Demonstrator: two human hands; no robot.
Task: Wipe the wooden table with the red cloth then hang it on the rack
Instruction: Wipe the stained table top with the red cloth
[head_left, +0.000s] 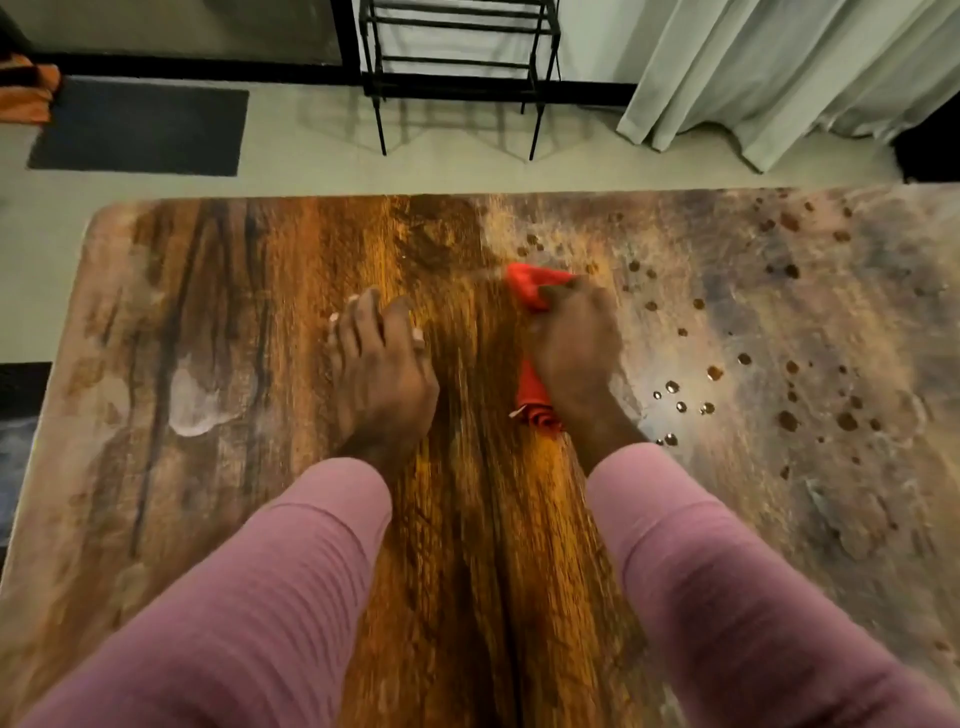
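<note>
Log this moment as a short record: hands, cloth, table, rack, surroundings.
left hand: rests flat on the wooden table, fingers straight
right hand: grips the red cloth, pressing it on the table near the middle
table state: droplets scattered over the right part
rack: black, on the floor beyond the far edge; cloth not yet hung
surroundings: curtain far right, dark mat far left

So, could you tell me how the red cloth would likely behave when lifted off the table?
Probably floppy: the red cloth bunches and folds under the right hand. Likely light, since one grip holds it. It may be damp from the droplets nearby, so slightly clingy.
</note>
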